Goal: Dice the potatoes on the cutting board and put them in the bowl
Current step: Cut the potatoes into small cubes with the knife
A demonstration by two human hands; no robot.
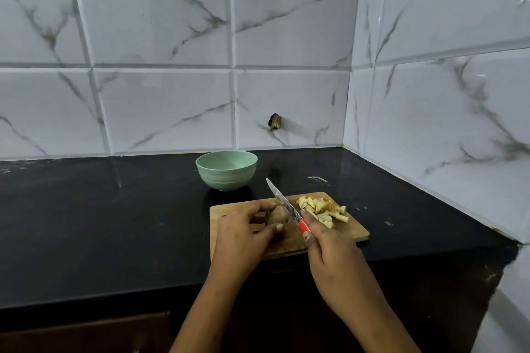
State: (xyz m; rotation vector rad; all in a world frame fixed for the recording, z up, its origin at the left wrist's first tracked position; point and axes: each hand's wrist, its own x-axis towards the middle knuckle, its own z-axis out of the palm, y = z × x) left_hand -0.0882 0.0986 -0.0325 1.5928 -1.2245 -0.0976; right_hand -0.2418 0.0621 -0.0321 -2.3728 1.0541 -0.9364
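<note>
The potato is held by the left hand's curled fingers. The knife is gripped in the right hand, its blade slanted by the potato. Cut bits are piled just past the right hand on the board. The bowl is set farther back.

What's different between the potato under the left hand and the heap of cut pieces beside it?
The potato is one brown, skin-covered lump; the heap of pieces is many small pale-yellow chunks. The left hand grips the potato; the heap of pieces lies loose and unheld. Both lie on the cutting board, neither in the bowl.
</note>
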